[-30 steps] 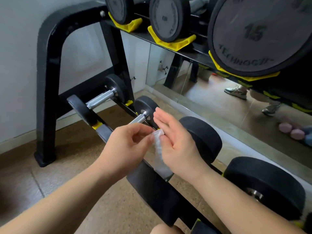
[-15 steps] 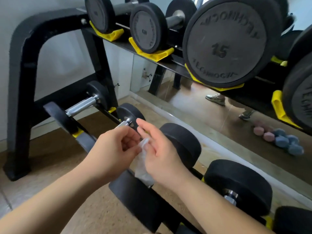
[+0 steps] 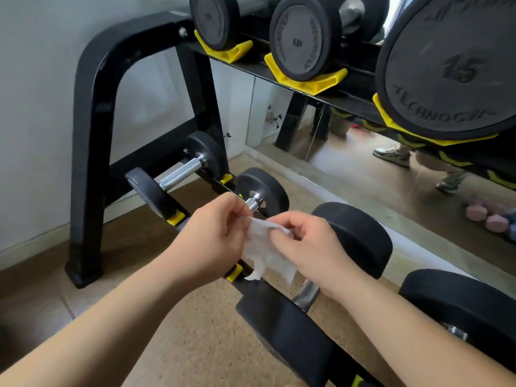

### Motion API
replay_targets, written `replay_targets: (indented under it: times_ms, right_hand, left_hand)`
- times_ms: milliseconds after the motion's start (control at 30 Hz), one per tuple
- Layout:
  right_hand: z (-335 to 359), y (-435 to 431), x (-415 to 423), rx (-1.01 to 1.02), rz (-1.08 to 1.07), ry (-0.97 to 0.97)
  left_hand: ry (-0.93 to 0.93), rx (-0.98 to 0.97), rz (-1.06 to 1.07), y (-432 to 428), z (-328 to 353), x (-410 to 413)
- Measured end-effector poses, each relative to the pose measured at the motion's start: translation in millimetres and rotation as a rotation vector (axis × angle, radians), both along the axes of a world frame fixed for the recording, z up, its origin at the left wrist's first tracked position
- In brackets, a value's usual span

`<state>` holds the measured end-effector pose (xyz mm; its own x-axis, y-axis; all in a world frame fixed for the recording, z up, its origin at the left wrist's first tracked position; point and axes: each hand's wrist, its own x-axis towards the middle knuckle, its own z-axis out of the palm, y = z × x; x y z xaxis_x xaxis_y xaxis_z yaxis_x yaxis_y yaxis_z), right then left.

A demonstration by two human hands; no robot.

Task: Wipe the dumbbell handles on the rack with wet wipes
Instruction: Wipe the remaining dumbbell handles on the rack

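Pinching wet wipe (image 3: 265, 247) with fingers of left hand (image 3: 215, 241), right hand (image 3: 310, 250), above rack (image 3: 92, 113).

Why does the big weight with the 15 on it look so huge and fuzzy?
Head view: the large black round dumbbell end marked 15 sits at the wide-angle frame's edge, so it looks stretched and smeared; the white wet wipe at centre is sharper.
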<state>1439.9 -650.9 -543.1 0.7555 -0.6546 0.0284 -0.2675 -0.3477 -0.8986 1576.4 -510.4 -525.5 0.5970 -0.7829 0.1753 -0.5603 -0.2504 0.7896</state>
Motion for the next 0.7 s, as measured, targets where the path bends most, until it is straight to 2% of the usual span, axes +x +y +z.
replay_targets:
  times_ms: [67, 200, 267, 333, 400, 533, 600, 700]
  right_hand:
    - [-2.0, -4.5, 11.0, 0.016, -0.037, 0.032]
    - [-12.9, -11.0, 38.3, 0.175, -0.114, -0.009]
    - [-22.9, -14.5, 55.3, 0.13, -0.151, 0.006]
    - [-34.4, -20.1, 71.7, -0.018, -0.201, 0.034]
    - [-43.1, -26.3, 86.2, -0.25, -0.24, 0.068]
    - [-54.4, -38.8, 112.6, -0.837, -0.216, 0.406]
    - [-58.6, -44.4, 125.4, -0.972, -0.201, 0.536]
    - [-53.3, -46.8, 136.7, -1.043, -0.211, 0.633]
  left_hand:
    - [0.038, -0.024, 0.019, -1.8, -0.9, 15.7]
    - [0.23, -0.13, 0.08, -15.9, -8.0, 50.1]
    - [0.279, -0.158, 0.101, -27.9, -18.4, 66.5]
    - [0.263, -0.138, 0.101, -41.0, -33.4, 85.0]
    - [0.234, -0.093, 0.081, -54.6, -48.6, 107.5]
    - [0.132, -0.003, 0.02, -79.8, -74.5, 151.4]
    - [0.144, 0.035, -0.016, -90.6, -88.8, 167.7]
    - [0.18, 0.132, -0.101, -106.6, -113.2, 184.3]
